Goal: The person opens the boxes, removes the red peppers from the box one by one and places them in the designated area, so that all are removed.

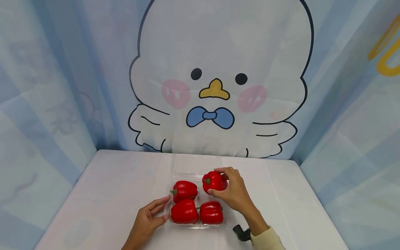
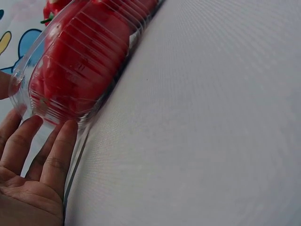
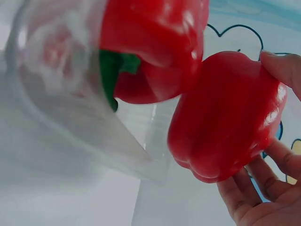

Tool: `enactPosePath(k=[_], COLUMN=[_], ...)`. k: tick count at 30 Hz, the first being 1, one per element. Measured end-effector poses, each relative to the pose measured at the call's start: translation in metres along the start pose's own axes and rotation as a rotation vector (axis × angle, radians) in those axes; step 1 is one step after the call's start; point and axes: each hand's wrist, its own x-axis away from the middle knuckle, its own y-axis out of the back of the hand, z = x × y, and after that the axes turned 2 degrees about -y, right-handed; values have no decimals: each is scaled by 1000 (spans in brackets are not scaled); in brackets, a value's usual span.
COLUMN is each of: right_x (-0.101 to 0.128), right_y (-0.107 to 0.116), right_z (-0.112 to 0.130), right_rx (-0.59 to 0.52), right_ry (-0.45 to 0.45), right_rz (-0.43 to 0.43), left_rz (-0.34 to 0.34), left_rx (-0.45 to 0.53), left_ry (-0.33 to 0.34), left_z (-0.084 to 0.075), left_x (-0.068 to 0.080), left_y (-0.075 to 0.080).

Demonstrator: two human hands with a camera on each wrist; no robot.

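A clear plastic clamshell box [image 1: 196, 226] stands on the table and holds red bell peppers with green stems. One pepper [image 1: 185, 191] lies at its back left, another [image 1: 184, 211] at the front left and a third [image 1: 211, 212] at the front right. My right hand [image 1: 232, 189] grips a fourth bell pepper [image 3: 228, 117] between thumb and fingers, over the back right part of the box. My left hand [image 1: 151, 217] rests its fairly straight fingertips and thumb against the box's left wall. Through that ribbed wall [image 2: 96, 52] red peppers show in the left wrist view.
The box's transparent lid [image 1: 195, 165] lies folded back toward the rear edge of the white table [image 1: 125, 180]. Behind hangs a curtain [image 1: 218, 45] with a cartoon chick. A dark curved piece [image 1: 242, 232] sits at the right wrist, by a pale sleeve [image 1: 267, 239].
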Motion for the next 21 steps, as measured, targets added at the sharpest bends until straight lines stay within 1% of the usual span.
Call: enactPosePath(k=[9, 21], right_x=[-2, -2], right_y=[14, 30], right_z=[-4, -17], right_rx=[13, 40], right_ry=[0, -7], right_rz=[-23, -45], left_rz=[11, 6], left_rx=[3, 14], left_ry=[-5, 17], left_z=[0, -3], left_x=[0, -1], left_y=[0, 0])
